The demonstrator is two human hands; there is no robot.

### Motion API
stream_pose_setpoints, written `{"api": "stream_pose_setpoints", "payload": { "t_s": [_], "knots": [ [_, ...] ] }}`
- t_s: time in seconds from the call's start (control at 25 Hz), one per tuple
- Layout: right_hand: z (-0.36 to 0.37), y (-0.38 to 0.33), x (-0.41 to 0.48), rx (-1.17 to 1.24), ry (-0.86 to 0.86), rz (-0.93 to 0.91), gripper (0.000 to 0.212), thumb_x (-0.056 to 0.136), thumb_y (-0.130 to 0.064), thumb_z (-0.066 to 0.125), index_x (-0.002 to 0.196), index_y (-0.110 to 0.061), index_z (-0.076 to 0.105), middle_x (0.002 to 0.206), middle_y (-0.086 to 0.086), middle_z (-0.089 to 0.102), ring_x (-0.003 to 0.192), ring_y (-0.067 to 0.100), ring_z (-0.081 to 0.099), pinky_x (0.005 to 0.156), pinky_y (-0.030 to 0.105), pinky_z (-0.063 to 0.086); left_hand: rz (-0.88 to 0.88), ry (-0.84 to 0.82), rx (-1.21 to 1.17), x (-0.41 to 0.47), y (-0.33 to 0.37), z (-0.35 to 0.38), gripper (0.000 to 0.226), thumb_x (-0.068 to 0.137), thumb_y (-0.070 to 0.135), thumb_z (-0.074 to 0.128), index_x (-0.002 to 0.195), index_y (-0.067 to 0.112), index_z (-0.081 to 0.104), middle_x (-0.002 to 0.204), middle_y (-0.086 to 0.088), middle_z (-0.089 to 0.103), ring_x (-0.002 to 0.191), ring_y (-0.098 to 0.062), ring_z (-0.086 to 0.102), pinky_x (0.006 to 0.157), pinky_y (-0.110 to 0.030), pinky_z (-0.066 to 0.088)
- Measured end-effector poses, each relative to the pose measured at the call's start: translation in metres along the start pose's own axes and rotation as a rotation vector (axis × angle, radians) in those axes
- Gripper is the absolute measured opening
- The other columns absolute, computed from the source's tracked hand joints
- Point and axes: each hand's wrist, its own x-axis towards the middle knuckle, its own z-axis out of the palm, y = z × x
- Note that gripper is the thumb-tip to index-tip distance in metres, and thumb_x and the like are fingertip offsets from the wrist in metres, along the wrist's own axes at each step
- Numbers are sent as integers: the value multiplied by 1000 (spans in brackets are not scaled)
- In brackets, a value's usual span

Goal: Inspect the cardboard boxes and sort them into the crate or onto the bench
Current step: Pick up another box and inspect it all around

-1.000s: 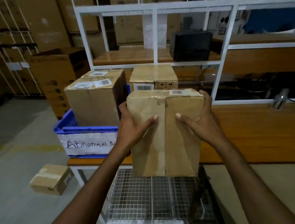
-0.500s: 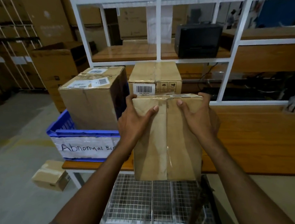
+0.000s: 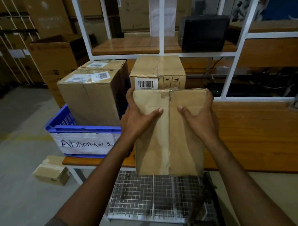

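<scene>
Turned the held box since a second ago, hiding most of its labelled top face. Left a small box on the floor at far left, below the blue crate, already loaded with a large box. Gripped the upper left edge with the left hand, thumb on the front. Held it in the air over the bench edge, just before a barcoded box. Clasped the upper right edge with the right hand. Risked a slip, probably: gripped high only, all the weight below, tape slick under the thumbs.
</scene>
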Motion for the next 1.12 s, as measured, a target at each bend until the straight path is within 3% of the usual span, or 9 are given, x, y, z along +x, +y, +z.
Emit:
{"api": "stream_pose_setpoints", "payload": {
  "t_s": [0.08,0.16,0.24,0.32,0.44,0.52,0.72,1.0,1.12],
  "knots": [
    [5,10,-9,12,-58,50,108,79,-58,81,156,-32,10,140,7,53,121,31,58,91,43,50,-39,-48,5,-8,-12,3,127,62,78,81,155,46,0,158,-3,44,136,-34,54,107,-61,49],
    [13,18,-20,9,10,59,98,78,-57,82,149,-27,22,135,5,56,119,29,59,88,40,49,-79,-46,-19,-17,-20,8,126,62,79,81,156,42,6,158,-2,45,137,-31,53,107,-59,49],
    [15,24,-22,30,23,60,98,77,-57,83,148,-26,23,134,2,54,117,25,58,87,39,47,-89,-52,-42,-21,-27,11,121,68,70,86,156,38,9,157,-1,45,137,-28,52,109,-54,48],
    [10,31,-24,56,-95,85,104,75,-52,87,149,-28,18,134,-2,51,115,21,54,88,39,46,-81,-109,-77,-27,-38,11,118,72,58,91,155,36,10,157,1,45,136,-24,53,108,-46,49],
    [13,47,-40,-9,-105,110,101,74,-53,88,147,-24,23,138,5,55,120,29,57,94,43,50,-117,-125,-75,-45,-52,13,108,76,54,89,155,29,20,153,1,49,134,-25,54,100,-35,45],
    [15,50,-46,1,-64,114,99,74,-54,87,145,-22,26,139,6,55,123,31,57,96,44,50,-134,-111,-72,-52,-54,16,106,78,56,87,156,29,20,155,0,47,133,-25,53,98,-35,43],
    [1,58,-50,0,-258,171,109,69,-42,94,148,-25,20,138,-1,52,127,28,54,99,42,48,-180,-213,-9,-63,-63,15,109,75,56,89,154,28,19,154,-1,50,132,-27,56,101,-41,49],
    [16,82,-80,52,-204,294,108,70,-40,94,151,-23,25,142,4,58,126,31,59,95,36,49,-257,-242,-54,-94,-77,23,114,72,45,95,154,28,18,149,-2,52,130,-30,58,101,-45,54],
    [7,83,-90,4,-198,271,103,70,-39,95,149,-23,31,137,3,61,124,31,60,96,38,51,-226,-172,-16,-106,-77,18,109,69,44,96,153,32,28,144,3,59,127,-26,61,96,-45,56]
  ]
}}
